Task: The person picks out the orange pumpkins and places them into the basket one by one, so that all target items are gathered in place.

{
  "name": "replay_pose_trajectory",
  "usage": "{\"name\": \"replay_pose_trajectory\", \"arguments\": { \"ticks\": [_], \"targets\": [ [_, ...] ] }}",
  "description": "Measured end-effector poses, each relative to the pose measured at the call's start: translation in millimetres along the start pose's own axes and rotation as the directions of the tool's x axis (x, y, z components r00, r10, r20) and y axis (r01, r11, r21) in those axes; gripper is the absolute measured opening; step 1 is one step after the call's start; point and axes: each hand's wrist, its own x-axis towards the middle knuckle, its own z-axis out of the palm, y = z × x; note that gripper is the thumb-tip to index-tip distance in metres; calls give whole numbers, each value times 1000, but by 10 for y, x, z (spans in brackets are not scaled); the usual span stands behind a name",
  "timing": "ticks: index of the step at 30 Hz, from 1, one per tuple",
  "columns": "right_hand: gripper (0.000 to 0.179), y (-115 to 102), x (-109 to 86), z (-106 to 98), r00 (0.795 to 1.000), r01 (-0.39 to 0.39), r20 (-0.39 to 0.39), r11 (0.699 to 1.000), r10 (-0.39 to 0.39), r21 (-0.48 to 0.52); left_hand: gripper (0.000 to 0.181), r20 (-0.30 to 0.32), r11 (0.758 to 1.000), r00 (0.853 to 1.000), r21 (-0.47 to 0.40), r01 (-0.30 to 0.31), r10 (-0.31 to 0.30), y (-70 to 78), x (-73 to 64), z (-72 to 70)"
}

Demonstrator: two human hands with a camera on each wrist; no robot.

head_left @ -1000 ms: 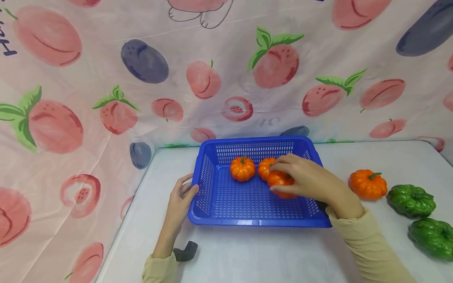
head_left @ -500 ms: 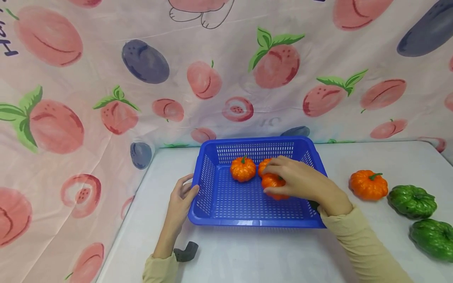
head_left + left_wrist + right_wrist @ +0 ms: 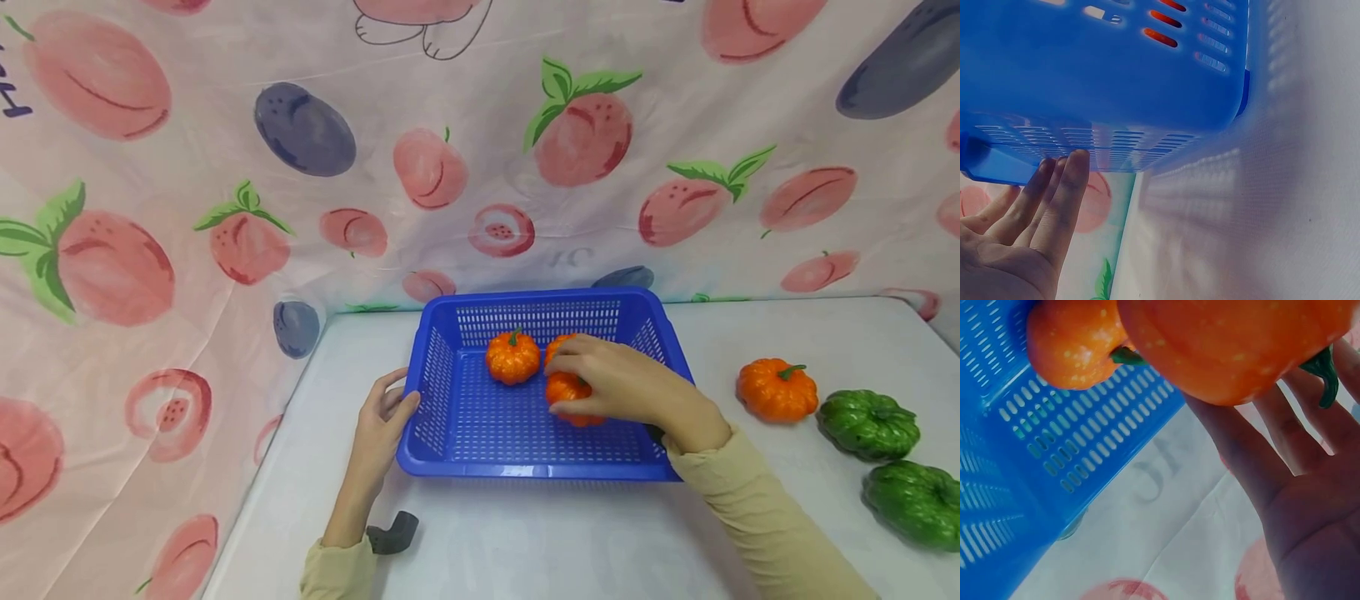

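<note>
My left hand [image 3: 381, 425] holds the left rim of a blue plastic basket [image 3: 547, 472], thumb on the rim. In the left wrist view, the fingers [image 3: 1063, 200] reach up to the basket's outer wall. Inside the basket, my right hand [image 3: 626, 379] grips a small orange pumpkin [image 3: 566, 392] with a green stem, its far side covered by the hand. Right behind it sits another orange pumpkin [image 3: 553, 348], partly hidden by the fingers. A third pumpkin [image 3: 513, 358] stands upright to the left, near the back wall.
On the white table [image 3: 480, 542], right of the basket, lie another orange pumpkin [image 3: 776, 390] and two green ones, one [image 3: 868, 425] behind the other [image 3: 915, 504]. A dark angled object [image 3: 393, 533] shows beside the left wrist. Fruit-printed cloth [image 3: 465, 167] hangs behind.
My right hand has moved left and slightly toward the front inside the basket, carrying the orange pumpkin. The left hand and the basket have stayed put.
</note>
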Motion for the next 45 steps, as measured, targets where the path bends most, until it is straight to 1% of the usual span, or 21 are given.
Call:
{"name": "replay_pose_trajectory", "arguments": {
  "ticks": [6, 15, 21, 28, 41, 45],
  "targets": [
    [44, -61, 85, 16, 999, 38, 18, 999, -38, -19, 48, 1, 1000, 1000, -3, 9, -9, -3, -2, 3],
    [49, -143, 182, 38, 996, 74, 60, 996, -72, -41, 49, 4, 1000, 1000, -17, 11, -11, -10, 4, 0],
    [45, -158, 231, 73, 993, 90, 77, 996, -88, -20, 50, 2, 1000, 1000, -14, 11, -11, -9, 3, -2],
    [45, -206, 304, 114, 990, 80, 116, 997, -79, -6, 49, 3, 1000, 1000, -9, 4, -4, 5, 0, 6],
    [41, -275, 453, 215, 980, 148, 137, 989, -145, -17, 49, 0, 1000, 1000, 5, 8, -8, 6, 0, 9],
    [42, -290, 485, 239, 978, 151, 150, 988, -145, -29, 49, -3, 1000, 1000, 7, 8, -8, 5, 3, 9]
  ]
}}
